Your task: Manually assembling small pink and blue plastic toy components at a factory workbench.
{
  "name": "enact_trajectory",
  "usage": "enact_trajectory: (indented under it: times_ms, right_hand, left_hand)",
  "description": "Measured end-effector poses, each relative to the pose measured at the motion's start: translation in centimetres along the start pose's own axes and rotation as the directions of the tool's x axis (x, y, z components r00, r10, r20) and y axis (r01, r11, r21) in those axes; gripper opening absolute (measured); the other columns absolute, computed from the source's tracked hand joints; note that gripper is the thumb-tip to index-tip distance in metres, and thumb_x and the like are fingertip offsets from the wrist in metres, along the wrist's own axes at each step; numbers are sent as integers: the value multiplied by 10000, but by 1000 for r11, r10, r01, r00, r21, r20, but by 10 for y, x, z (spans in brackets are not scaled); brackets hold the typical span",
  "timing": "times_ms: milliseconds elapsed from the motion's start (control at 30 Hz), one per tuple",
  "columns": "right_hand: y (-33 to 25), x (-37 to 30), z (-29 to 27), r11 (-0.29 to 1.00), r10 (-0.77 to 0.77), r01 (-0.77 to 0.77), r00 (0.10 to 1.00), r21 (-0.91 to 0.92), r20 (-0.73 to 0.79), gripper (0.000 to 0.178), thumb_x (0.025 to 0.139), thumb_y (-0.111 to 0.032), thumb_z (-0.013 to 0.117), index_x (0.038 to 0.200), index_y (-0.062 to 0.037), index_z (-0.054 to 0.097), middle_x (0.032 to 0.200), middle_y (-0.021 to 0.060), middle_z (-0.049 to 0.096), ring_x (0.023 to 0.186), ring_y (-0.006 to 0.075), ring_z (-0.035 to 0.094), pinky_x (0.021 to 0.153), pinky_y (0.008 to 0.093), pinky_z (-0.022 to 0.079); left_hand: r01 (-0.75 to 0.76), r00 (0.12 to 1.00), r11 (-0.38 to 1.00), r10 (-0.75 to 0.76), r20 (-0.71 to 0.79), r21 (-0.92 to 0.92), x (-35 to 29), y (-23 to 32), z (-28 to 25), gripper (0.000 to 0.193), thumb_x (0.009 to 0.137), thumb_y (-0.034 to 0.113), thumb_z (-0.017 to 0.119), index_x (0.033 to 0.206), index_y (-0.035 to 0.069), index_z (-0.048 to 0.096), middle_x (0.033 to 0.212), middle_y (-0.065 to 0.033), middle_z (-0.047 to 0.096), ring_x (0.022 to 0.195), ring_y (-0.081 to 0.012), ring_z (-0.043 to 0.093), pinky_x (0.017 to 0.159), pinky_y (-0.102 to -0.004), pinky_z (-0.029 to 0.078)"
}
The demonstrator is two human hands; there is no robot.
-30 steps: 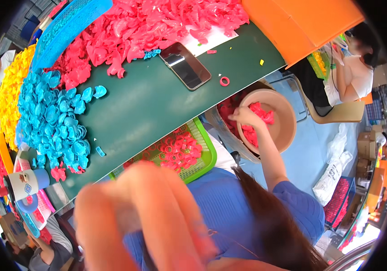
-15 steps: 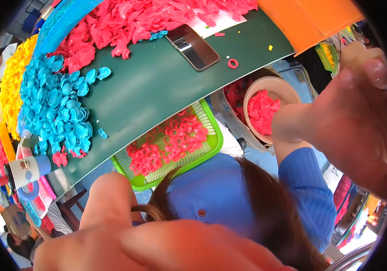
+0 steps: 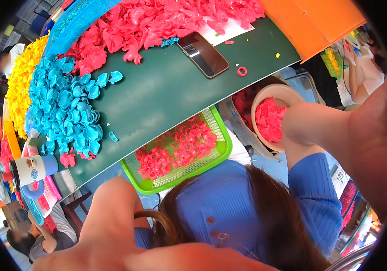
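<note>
Hair [image 3: 265, 212], brown, lies over the blue shirt [image 3: 220, 207] below the green basket [image 3: 180, 153]; both hands, left [image 3: 112, 235] and right [image 3: 360, 140], have risen close beside it, fingers' grip indiscernible.

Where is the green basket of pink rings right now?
In the head view, the green basket sits centre frame, tucked under the near edge of the green table, left of the beige bowl of pink pieces.
</note>
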State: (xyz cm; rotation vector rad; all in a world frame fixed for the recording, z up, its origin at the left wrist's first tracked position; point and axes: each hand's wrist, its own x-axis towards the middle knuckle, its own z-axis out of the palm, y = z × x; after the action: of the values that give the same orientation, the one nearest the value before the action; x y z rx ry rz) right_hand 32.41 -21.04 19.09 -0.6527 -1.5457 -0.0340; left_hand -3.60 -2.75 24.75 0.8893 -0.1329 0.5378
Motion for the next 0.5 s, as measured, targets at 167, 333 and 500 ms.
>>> enact_trajectory:
  times_ms: [167, 333, 500]
  right_hand:
    - [-9, -11, -26, 995, -52, 50, 998, -85, -28, 674, 754, -469, 594, 1218, -10, 426, 1048, 125, 551, 916, 188, 519, 753, 349, 441]
    - [6, -2, 27, 986, -79, 70, 995, -152, -55, 621, 767, -437, 584, 1200, -14, 441, 1030, 117, 557, 911, 182, 524, 752, 342, 442]
    - [11, 4, 45, 970, -89, 76, 995, -231, -44, 569, 780, -405, 573, 1181, -18, 456, 1012, 108, 563, 907, 175, 528, 751, 335, 444]
  left_hand:
    - [-8, 1000, 999, 7, 11, 40, -5, 5, 6, 105, 799, 230, 571, 843, 153, 628, 1215, -53, 410, 1182, -218, 289, 938, -555, 186]
    - [-9, 1000, 998, 9, -9, 69, 8, -12, 24, 78, 776, 209, 599, 824, 165, 642, 1246, -44, 401, 1211, -215, 267, 958, -561, 140]
    - [-25, 999, 998, 27, -31, 57, -60, 21, 18, 60, 753, 189, 628, 804, 177, 656, 1277, -36, 391, 1241, -211, 245, 978, -567, 95]
